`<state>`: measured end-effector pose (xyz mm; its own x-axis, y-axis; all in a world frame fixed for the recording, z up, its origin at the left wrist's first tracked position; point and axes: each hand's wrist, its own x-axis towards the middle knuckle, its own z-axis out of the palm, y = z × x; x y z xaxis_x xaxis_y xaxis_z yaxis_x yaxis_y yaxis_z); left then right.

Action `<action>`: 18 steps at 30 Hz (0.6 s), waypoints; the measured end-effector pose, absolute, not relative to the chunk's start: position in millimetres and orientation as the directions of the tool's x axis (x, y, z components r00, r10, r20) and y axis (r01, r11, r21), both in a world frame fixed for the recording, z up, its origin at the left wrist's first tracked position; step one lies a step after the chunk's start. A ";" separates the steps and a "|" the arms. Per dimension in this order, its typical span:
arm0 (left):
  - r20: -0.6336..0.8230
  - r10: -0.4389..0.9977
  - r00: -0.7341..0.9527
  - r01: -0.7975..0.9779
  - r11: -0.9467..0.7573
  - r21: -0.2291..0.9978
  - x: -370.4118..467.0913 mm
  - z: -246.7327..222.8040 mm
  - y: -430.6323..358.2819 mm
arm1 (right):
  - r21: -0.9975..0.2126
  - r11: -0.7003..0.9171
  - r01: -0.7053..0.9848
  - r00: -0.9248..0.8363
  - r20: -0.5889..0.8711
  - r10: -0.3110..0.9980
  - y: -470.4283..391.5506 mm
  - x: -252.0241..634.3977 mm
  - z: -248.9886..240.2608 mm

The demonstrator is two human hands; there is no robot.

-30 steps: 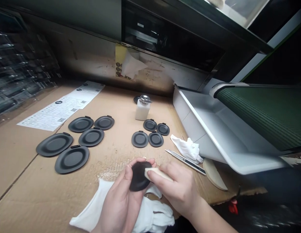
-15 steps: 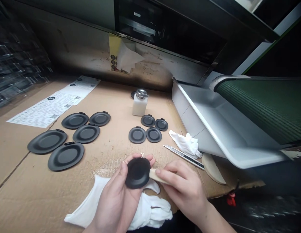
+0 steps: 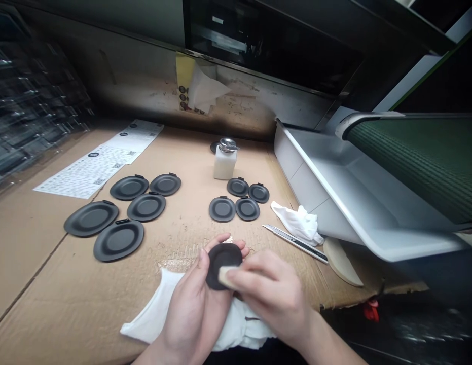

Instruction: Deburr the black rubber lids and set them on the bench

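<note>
The left hand (image 3: 197,310) is cradling a black dish (image 3: 225,257), its thumb closing on the rim at nine o'clock and its fingers curving behind toward twelve. The right hand (image 3: 274,293) is pinching a pale block (image 3: 227,277) between thumb and forefinger; the block is overlapping the dish's face near five, and blur is hiding whether the two are touching. Reading the clock from the dish, with twelve pointing straight ahead, five larger black dishes (image 3: 146,207) are lying between nine and ten, with printed sheets (image 3: 79,175) stretching beyond them at ten. Four smaller black dishes (image 3: 247,209) are sitting between twelve and one, and a white bottle (image 3: 224,166) is standing upright past them at twelve. At two, a crumpled cloth (image 3: 299,223) is resting beside a grey tray (image 3: 372,203), and a utility knife (image 3: 294,244) is lying between two and three. White fabric (image 3: 149,312) is spreading beneath the hands around seven.
</note>
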<state>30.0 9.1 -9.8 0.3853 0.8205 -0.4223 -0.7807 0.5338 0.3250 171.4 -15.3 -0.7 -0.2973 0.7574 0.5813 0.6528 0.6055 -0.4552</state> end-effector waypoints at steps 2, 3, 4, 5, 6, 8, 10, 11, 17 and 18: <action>-0.405 0.833 0.378 -0.789 0.519 0.329 29.7 -9.2 9.2 | -0.501 0.508 0.701 -0.167 0.577 0.799 -16.0 190.4 1.7; -0.400 0.836 0.375 -0.791 0.514 0.333 29.5 -9.0 9.1 | -0.508 0.445 0.738 -0.115 0.556 0.823 -17.6 200.7 1.2; -0.398 0.837 0.375 -0.791 0.513 0.333 29.4 -8.9 8.9 | -0.498 0.381 0.779 -0.083 0.520 0.850 -19.9 210.0 -0.6; -0.398 0.837 0.376 -0.792 0.514 0.330 29.2 -8.8 8.7 | -0.469 0.324 0.821 -0.073 0.477 0.876 -22.7 217.7 -3.7; -0.399 0.836 0.376 -0.793 0.513 0.328 29.1 -8.8 8.4 | -0.428 0.285 0.858 -0.084 0.430 0.899 -25.7 223.4 -7.8; -0.400 0.837 0.372 -0.796 0.510 0.326 29.3 -8.5 7.6 | -0.342 0.244 0.908 -0.117 0.352 0.929 -31.2 229.0 -16.5; -0.401 0.836 0.375 -0.796 0.512 0.324 29.8 -7.9 7.2 | -0.295 0.208 0.933 -0.115 0.301 0.947 -34.5 230.1 -22.4; -0.402 0.834 0.379 -0.794 0.516 0.323 30.0 -7.4 7.2 | -0.292 0.174 0.941 -0.090 0.280 0.956 -35.1 230.3 -23.3; -0.382 0.842 0.381 -0.798 0.508 0.325 28.8 -5.3 6.1 | -0.289 0.035 0.957 0.024 0.199 0.980 -36.4 235.6 -13.1; -0.366 0.848 0.384 -0.804 0.502 0.320 29.0 -6.4 4.5 | -0.302 0.046 0.952 0.020 0.213 0.977 -38.0 236.6 -13.7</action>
<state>29.0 4.5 -6.4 0.3836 0.8480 -0.3656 -0.8037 0.5016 0.3202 236.6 -38.0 -13.7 0.0202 0.9768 0.2131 0.9521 0.0462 -0.3022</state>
